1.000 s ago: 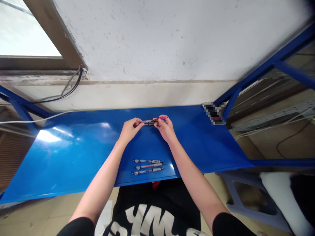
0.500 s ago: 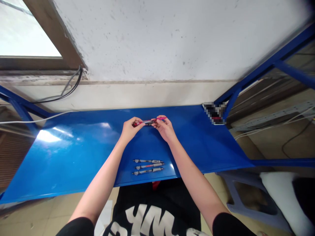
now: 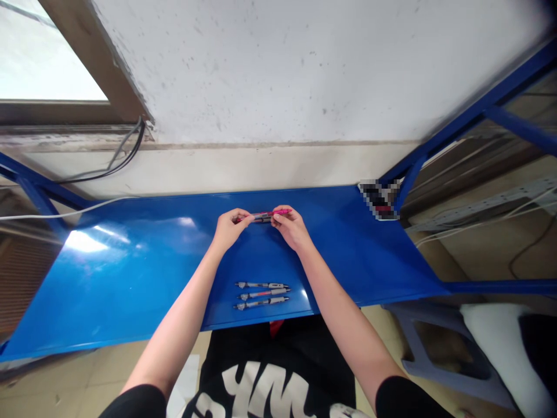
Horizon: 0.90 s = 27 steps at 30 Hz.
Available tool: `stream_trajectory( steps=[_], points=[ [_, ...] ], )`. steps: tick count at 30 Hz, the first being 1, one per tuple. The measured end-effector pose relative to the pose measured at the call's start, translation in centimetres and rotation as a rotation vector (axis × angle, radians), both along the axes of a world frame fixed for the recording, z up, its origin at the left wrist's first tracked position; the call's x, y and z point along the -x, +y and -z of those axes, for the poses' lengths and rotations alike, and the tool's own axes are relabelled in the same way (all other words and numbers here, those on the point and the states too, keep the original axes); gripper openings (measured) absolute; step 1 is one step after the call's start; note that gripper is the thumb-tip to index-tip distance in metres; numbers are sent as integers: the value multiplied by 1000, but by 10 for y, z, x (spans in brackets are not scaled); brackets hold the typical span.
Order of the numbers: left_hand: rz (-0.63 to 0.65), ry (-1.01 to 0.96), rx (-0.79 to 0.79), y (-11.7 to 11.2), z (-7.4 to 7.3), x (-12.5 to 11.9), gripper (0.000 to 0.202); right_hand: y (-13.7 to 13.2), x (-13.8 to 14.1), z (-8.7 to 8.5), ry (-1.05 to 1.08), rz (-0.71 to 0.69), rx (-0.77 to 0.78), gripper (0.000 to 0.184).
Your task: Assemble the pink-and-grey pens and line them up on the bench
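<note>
A pink-red pen (image 3: 282,212) spans the gap between my two hands near the back of the blue table. My left hand (image 3: 232,226) pinches its left end, with fingers closed. My right hand (image 3: 290,226) is closed on its right end, the tip poking out past the fingers. Just below the pink pen, darker pens (image 3: 262,220) lie between the hands; my fingers hide their ends, so I cannot tell whether they are held or resting on the table. Closer to me, three grey pens (image 3: 261,294) lie side by side on the table.
The blue metal table (image 3: 152,273) runs along a white wall. A blurred-out object (image 3: 381,200) sits at its back right corner, by the blue frame. A white cable (image 3: 87,209) crosses the back left edge. A grey stool (image 3: 452,348) stands at the right, below table height.
The pink pen has lowered and levelled slightly, coming closer in line with the darker pens. My right hand has shifted a little left and down with it. The three grey pens have not moved.
</note>
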<state>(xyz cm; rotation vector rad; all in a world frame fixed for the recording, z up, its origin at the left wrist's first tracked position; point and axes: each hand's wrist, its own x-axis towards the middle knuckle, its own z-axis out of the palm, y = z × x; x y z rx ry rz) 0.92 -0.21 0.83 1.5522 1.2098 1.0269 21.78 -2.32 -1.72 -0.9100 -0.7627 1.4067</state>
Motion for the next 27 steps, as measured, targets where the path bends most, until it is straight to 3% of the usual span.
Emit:
stream_trajectory(
  steps=[10, 18, 27],
  points=[
    [-12, 27, -15, 2, 0, 2, 25, 2, -3, 3, -170, 55, -106, 30],
    [44, 29, 6, 1, -2, 2, 26, -1, -12, -4, -368, 34, -114, 26],
    [22, 16, -12, 3, -1, 5, 26, 1, -12, 0, -507, 16, -127, 25]
  ],
)
